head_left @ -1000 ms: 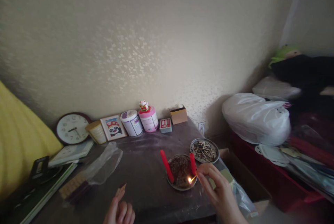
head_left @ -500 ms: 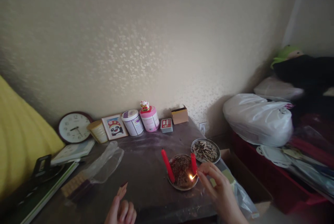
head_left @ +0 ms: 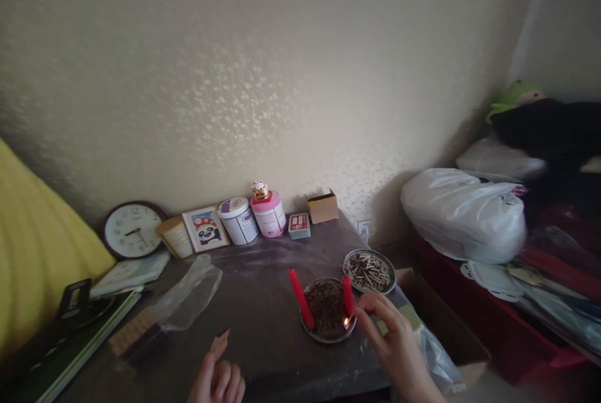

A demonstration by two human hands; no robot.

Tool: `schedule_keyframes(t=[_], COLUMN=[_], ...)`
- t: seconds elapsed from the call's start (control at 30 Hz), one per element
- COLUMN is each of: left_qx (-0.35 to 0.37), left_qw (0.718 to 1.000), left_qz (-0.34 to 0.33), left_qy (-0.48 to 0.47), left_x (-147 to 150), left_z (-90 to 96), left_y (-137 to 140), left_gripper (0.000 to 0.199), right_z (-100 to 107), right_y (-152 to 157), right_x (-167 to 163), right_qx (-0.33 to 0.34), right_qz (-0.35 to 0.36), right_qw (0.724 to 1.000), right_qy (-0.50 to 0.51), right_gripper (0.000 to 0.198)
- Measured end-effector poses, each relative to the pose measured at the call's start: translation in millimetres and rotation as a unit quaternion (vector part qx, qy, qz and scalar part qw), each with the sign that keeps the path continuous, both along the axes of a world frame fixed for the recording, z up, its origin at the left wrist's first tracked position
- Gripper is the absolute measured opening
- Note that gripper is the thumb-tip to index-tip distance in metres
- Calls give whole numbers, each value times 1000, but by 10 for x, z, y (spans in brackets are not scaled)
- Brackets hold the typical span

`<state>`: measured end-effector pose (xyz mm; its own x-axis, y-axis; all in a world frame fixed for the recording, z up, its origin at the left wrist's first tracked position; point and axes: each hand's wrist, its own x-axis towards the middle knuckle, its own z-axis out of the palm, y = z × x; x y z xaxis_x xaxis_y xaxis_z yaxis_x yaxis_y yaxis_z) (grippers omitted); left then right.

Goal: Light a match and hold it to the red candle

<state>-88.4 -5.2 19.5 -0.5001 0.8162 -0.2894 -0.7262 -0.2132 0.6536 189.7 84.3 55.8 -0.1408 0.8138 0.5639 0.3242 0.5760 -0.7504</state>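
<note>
My right hand (head_left: 392, 334) is closed in a pinch on a burning match (head_left: 350, 321), whose small flame sits low beside the right red candle (head_left: 347, 293). This candle and a taller, leaning left red candle (head_left: 301, 298) stand on a round metal dish (head_left: 323, 338) with a dark, stained inside. No flame shows on either candle top. At the bottom, my left hand (head_left: 218, 375) is closed, with a small brown piece (head_left: 224, 331) poking up from its fingers; its kind is unclear. Behind my right hand, another dish (head_left: 393, 278) holds many used matchsticks (head_left: 370, 271).
Along the wall stand a clock (head_left: 134, 229), a panda picture (head_left: 205, 229), two canisters (head_left: 238, 221), a red-labelled box (head_left: 299, 226) and a small carton (head_left: 322, 207). A clear plastic bag (head_left: 192, 293) lies left. Beyond the table's right edge is an open cardboard box (head_left: 446, 321).
The match flame has shrunk and dimmed, and shifted slightly right and down. The dish looks darker. Both hands stay nearly where they were.
</note>
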Motion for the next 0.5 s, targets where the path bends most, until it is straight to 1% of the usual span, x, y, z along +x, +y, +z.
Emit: schedule_keyframes(t=[0.13,0.3,0.43,0.5], left_qx=[-7,-14,-8,-10], left_qw=[1000,1000,1000,1000], left_qz=[6,2,6,0], left_qy=[-2,4,7,3], left_x=[-4,20,64,48], left_z=[4,13,35,30], left_y=[4,4,3,0], left_gripper=[44,53,45,47], right_z=[-6,0,26,43], right_y=[12,7,1,3], right_x=[7,11,-2,-13], right_qx=[-4,-22,-41,-61], right_qz=[-5,-3,-5,-9], right_qw=[1000,1000,999,998], right_qy=[2,0,1,-2], right_gripper=[22,22,24,25])
